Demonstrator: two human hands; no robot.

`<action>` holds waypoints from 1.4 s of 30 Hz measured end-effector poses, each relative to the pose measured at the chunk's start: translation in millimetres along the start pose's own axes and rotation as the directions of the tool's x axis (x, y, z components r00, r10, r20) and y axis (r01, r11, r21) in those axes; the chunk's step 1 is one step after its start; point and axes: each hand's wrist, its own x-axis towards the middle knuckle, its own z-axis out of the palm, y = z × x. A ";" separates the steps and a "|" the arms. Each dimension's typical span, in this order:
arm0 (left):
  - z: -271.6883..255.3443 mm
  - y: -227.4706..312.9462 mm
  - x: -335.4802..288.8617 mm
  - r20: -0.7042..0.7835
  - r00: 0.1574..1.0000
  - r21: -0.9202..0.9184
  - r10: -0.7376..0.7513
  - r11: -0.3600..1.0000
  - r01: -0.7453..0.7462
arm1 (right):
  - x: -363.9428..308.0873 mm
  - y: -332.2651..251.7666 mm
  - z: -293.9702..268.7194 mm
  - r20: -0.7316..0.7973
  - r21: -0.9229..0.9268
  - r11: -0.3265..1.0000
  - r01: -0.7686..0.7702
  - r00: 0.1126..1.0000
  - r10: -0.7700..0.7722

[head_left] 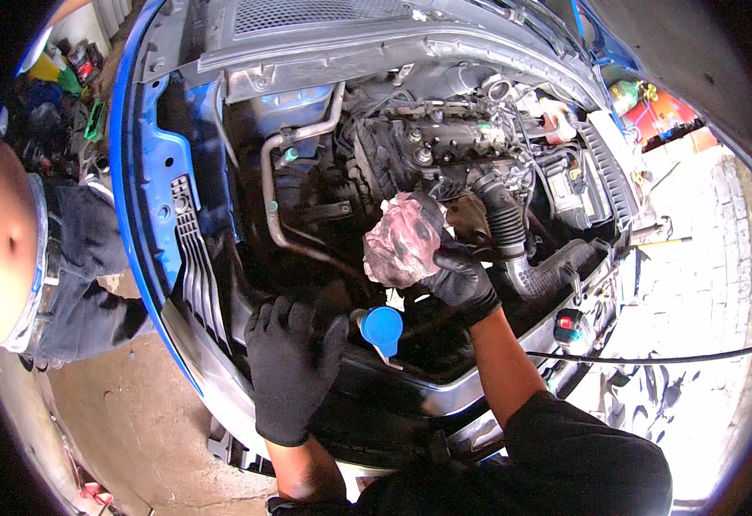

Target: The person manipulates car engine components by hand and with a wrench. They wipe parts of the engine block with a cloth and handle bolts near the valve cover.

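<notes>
My right hand [463, 279], in a black glove, is closed on a crumpled pink rag [402, 243] with dark stains. The rag hangs over the engine bay, in front of the engine [445, 142]. My left hand [294, 365], also black-gloved, rests back-up by the front edge of the bay, its fingers bent downward and the tips partly hidden. No object shows in it. Between the hands, nearer the left, sits a round blue cap [382, 329] on the washer fluid filler.
A ribbed black air hose [505, 219] runs right of the engine, with the battery [578, 193] beyond it. A metal pipe [271, 185] bends along the left. Another person in dark trousers [83, 258] stands beside the blue fender [131, 172]. A black rod [659, 356] crosses at right.
</notes>
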 end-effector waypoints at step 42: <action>0.4 1.9 5.5 0.024 0.998 0.020 -0.058 0.998 0.057 | 58.2 -35.8 -167.2 0.009 -0.915 -0.324 -0.240 0.791 -0.612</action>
